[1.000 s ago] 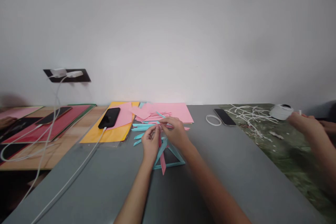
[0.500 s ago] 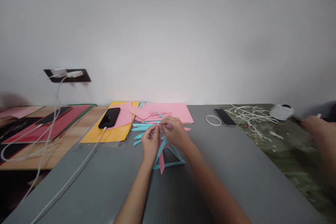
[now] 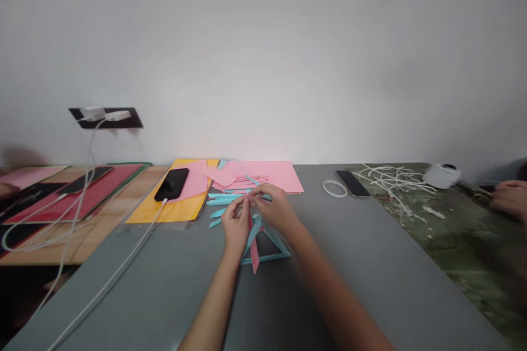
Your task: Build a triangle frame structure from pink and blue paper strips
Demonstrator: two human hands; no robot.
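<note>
Left hand [image 3: 235,223] and right hand [image 3: 275,207] both pinching pink strip [image 3: 254,255], fingers closed on its upper end, above the bench [image 3: 177,285], beside blue triangle [image 3: 274,256]. Best keep left pinch firm, make small right-hand folds, edges aligned, no crushing.

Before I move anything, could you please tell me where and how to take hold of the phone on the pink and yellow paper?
I would set the grip across the two long edges of the phone, towards its far end, coming down from above. It lies flat, and the white cable plugs into its near end, so that end is better left alone.
</note>
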